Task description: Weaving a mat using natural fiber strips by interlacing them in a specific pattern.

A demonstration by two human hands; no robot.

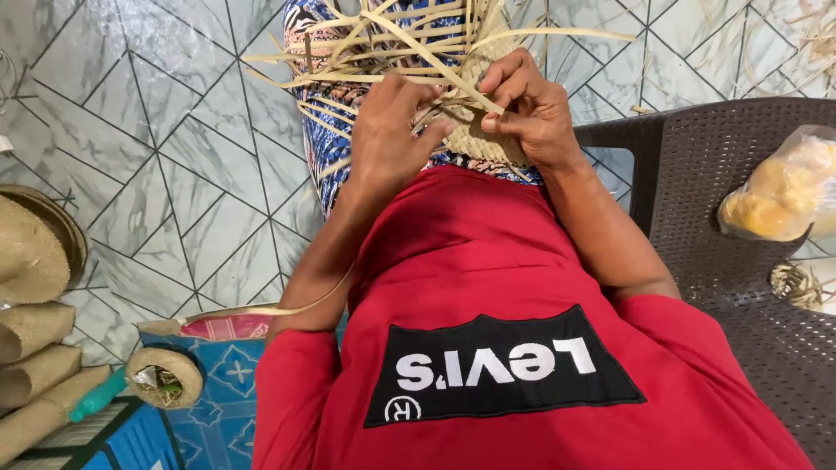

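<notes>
A half-woven straw piece (488,130) rests on the person's lap, loose strips (409,43) fanning outward from it. The right hand (531,109) pinches one strip between its fingers; the left hand (392,130) clasps the weave's near edge. A dark plastic chair (740,174) right of the weave carries a bag of yellow goods (784,187).

Take the woven piece (488,139) on your lap as the centre: your left hand (392,139) rests on its left part, your right hand (531,109) on its right. The chair (723,174) stands to its right, a bag (784,187) on it. The stacked hats (35,252) lie far left.
</notes>
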